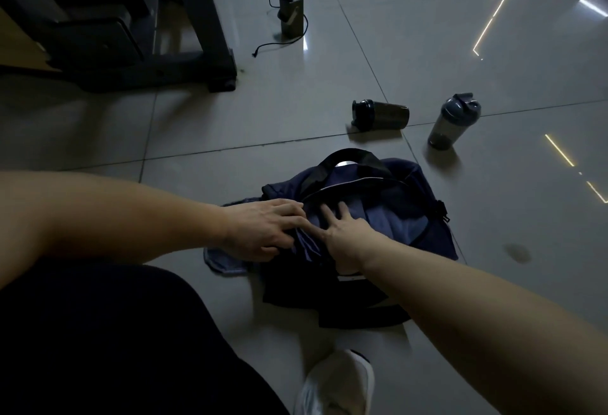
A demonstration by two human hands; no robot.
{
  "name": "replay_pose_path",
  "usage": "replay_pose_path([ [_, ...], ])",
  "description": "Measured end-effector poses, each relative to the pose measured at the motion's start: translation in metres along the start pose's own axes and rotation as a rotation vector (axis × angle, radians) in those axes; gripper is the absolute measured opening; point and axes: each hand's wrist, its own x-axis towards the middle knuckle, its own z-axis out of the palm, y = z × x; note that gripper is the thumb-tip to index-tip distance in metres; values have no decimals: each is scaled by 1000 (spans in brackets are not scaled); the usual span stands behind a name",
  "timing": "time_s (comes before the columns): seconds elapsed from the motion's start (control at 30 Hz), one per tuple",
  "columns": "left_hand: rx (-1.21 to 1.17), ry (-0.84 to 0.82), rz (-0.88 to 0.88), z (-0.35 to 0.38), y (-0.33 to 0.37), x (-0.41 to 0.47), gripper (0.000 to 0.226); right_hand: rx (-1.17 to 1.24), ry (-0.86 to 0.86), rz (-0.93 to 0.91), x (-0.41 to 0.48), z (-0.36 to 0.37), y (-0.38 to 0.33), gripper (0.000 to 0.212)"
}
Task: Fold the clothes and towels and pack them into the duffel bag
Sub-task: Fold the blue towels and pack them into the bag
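Lying on the tiled floor (427, 283) just under both hands, the navy duffel bag (424, 233) has its top unzipped, and a blue cloth (371, 214) fills the opening. The right hand (345, 237) rests flat on that cloth with its fingers spread, pressing down and gripping nothing. The left hand (263, 230) sits just beside it at the bag's near-left edge, its fingers curled around a bunched fold of the same blue cloth (the fold rises between the two hands). Out past the left hand's wrist side, a loose part of the fabric (223, 261) spills from the bag onto the floor. A black strap (348, 154) arches over the bag's far end, beyond the fingertips of both hands.

Farther out beyond the right hand, a dark shaker bottle (381, 115) lies on its side, and a second, clear-walled shaker bottle (452, 123) with a blue-grey lid stands tilted just to the right of it; the two are apart. Well beyond the left hand, a small box-shaped device (291, 16) stands on the floor with a black cable (279, 42) trailing from it, next to the dark frame of a machine (158, 65). Close under the right forearm, a white shoe (339, 385) shows, with a dark trouser leg (98, 348) to its left.
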Motion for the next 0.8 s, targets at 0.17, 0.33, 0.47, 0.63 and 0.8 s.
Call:
replay_pose_path([
  [0.17,-26,0,15,-3,-2,5,14,22,-67,57,7,0,-10,98],
  [0.33,15,-21,-3,-2,1,8,15,115,-85,-35,-11,-5,-1,86],
  [0.47,9,-4,-16,-4,0,7,11,233,33,17,-9,7,-6,65],
  [0.63,14,14,-34,-4,5,9,9,250,163,109,-4,23,-24,69],
  [0.8,65,-41,-34,-11,4,15,15,301,170,58,-19,18,-9,55],
])
